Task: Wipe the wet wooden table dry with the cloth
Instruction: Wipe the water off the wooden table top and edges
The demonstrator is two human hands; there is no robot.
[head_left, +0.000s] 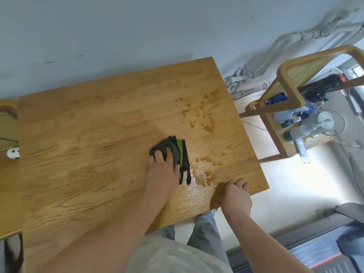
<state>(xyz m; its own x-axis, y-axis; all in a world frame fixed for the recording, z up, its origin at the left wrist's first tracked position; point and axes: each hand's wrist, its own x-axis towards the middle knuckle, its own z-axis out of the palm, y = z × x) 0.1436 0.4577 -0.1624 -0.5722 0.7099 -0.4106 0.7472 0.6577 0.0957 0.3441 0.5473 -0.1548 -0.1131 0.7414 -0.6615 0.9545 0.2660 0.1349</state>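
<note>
The left hand presses a dark grey cloth, which has a green panel, flat onto the wooden bench. Its fingers are spread over the cloth, pinning it rather than gripping it. The cloth lies right of the bench centre, just left of a cluster of puddles near the near-right corner. The right hand rests on the near edge of the bench with its fingers curled loosely and holding nothing; it appears to brace the body.

A second group of droplets lies toward the far right of the bench, well apart from the cloth. The left half of the bench shows only a faint sheen.

Recommended procedure for the step in hand:

1. Keep the palm flat so that the full cloth face contacts the wood.
2. Sweep rightward through the near puddles in one continuous stroke. Avoid short scrubbing, which is likely to spread the water.
3. Stop the stroke short of the right edge, so that water is not pushed onto the floor or toward the chair beside it.
4. Refold the cloth to a drier face if streaks remain.
5. Proceed to the far droplets.
</note>
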